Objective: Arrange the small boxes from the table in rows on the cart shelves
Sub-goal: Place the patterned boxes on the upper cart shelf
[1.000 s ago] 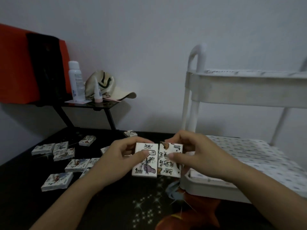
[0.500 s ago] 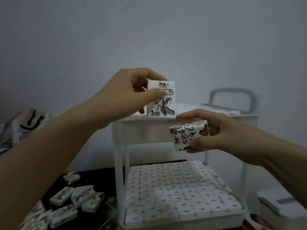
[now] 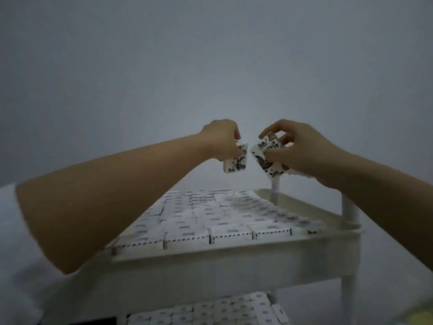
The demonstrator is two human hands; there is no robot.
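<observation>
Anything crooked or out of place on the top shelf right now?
Nothing stands out. The shelved boxes sit in tight rows on the top shelf, though blur hides fine gaps. Only the right box, gripped by the right hand, is tilted; the left box in the left hand hangs upright.

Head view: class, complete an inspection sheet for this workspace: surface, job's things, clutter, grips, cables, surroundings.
Surface: white top shelf, filled with rows of small boxes; its right strip appears bare.
Job's things: left box and right box, both held above the shelf; more boxes on the shelf below.
Clutter: blurred yellowish patch at lower right, unidentifiable.
Grips: left hand pinches the left box, upright; right hand pinches the right box, tilted.
Cables: nothing seen.
Surroundings: plain grey wall; white sleeve, lower left.
</observation>
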